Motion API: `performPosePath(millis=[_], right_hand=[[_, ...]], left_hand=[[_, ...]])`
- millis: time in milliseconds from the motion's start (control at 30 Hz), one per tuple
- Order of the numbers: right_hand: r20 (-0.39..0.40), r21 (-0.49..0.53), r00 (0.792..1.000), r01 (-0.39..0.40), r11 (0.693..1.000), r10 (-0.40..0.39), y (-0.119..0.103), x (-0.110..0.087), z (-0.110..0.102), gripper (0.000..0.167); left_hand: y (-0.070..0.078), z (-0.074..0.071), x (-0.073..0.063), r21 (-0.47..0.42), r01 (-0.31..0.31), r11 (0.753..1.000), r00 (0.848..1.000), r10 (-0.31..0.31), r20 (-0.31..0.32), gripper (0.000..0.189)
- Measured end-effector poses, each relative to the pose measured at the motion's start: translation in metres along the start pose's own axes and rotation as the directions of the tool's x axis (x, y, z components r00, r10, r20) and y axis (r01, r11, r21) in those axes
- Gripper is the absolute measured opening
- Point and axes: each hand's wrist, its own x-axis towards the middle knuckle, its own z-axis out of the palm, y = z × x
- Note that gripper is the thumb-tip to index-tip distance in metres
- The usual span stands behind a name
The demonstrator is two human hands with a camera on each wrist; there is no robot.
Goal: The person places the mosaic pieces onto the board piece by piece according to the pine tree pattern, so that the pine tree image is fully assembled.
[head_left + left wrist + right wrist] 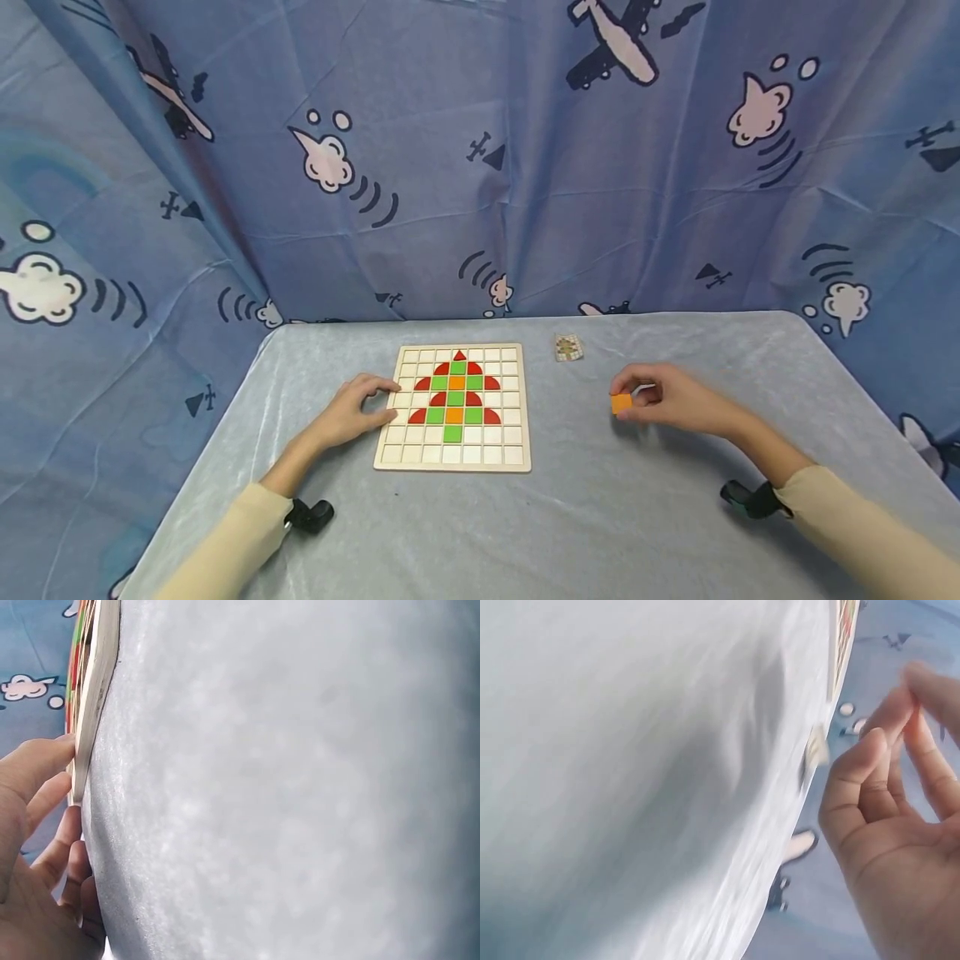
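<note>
A square wooden grid board (452,462) lies on the table, its cells filled with red, green and orange pieces in a tree shape among white ones. At its left edge rests my left hand (352,412), thumb and index finger apart and touching the rim. The left wrist view shows those fingers (52,754) against the board's side (96,690). Right of the board, above the table, my right hand (667,400) pinches a small orange block (621,404) between thumb and fingertips. In the right wrist view the fingers of that hand (900,787) hide the block.
A small patterned card (568,347) lies beyond the board's upper right corner. Grey cloth covers the table (480,533). Behind it hangs a blue curtain (435,167) printed with planes and clouds. Black straps with camera mounts (311,517) sit at both wrists.
</note>
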Motion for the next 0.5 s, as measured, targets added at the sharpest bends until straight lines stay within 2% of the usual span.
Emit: performPosePath(millis=[133, 300, 367, 500], right_hand=[[0.005, 0.047, 1.0, 0.029, 0.998, -0.029, -0.004, 0.018, 0.012, 0.021], [-0.024, 0.134, 1.0, -0.006, 0.991, 0.01, -0.012, 0.041, 0.028, 0.018], [-0.036, 0.142, 0.999, -0.005, 0.99, 0.01, -0.014, 0.049, 0.034, 0.016], [-0.052, 0.083, 0.999, 0.006, 0.997, -0.001, -0.019, 0.065, 0.048, 0.011]], left_hand=[[0.0, 0.0, 0.001, -0.006, -0.003, 1.0, 1.0, 0.003, 0.004, 0.038], [0.001, 0.0, 0.001, -0.005, 0.005, 1.0, 1.0, -0.005, 0.007, 0.038], [0.001, -0.001, 0.001, -0.003, 0.008, 1.0, 1.0, -0.008, 0.005, 0.037], [0.001, -0.001, 0.0, -0.003, 0.009, 1.0, 1.0, -0.009, 0.007, 0.038]])
